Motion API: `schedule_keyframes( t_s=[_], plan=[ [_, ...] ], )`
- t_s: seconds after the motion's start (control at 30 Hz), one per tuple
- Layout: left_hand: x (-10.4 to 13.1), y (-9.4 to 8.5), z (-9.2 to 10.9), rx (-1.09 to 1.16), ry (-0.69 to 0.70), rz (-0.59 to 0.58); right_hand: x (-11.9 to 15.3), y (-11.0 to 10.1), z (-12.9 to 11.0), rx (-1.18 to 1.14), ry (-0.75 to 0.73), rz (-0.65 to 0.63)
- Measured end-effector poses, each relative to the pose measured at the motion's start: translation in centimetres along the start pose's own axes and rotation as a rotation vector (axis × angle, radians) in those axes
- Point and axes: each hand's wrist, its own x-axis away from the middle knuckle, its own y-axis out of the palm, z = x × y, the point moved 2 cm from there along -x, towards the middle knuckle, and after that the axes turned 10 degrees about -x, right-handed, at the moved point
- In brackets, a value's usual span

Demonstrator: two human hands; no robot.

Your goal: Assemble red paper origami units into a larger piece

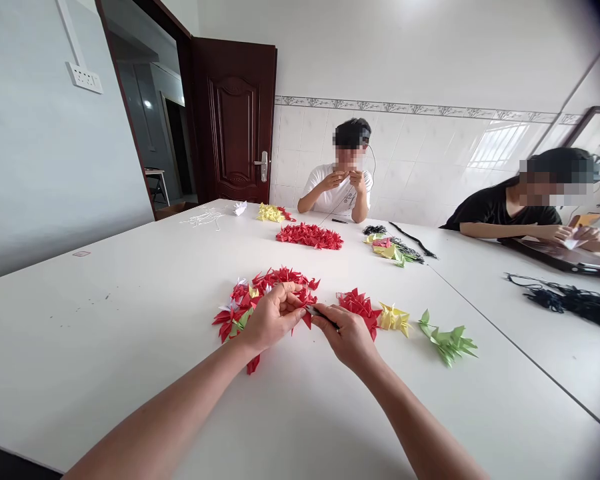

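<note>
My left hand [275, 313] is closed on a red folded-paper crane [307, 303], pinched between thumb and fingers. My right hand [350, 333] grips a slim black tool [325, 315], whose tip meets the red paper; its exact kind is too small to tell. Behind and beside my left hand lies a heap of mostly red paper cranes [285, 277], with some white, yellow and green ones mixed in. Just past my right hand sits a smaller red pile [359, 307]. To its right are yellow cranes [395, 320] and green cranes [450, 343].
Across the white table [130, 373] lie more red cranes [310, 236], yellow cranes [270, 213], white strings [203, 218] and black cords [570, 303]. One person [337, 180] sits opposite with both hands raised. Another in black [515, 197] handles white paper at the right.
</note>
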Motion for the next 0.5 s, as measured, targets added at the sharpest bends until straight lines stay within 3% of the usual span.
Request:
schedule_keyframes(
  t_s=[0.5],
  plan=[
    [-0.24,0.05,-0.44,0.034,0.036,0.004,0.17,-0.23,0.18,0.035,-0.028,0.01]
  ],
)
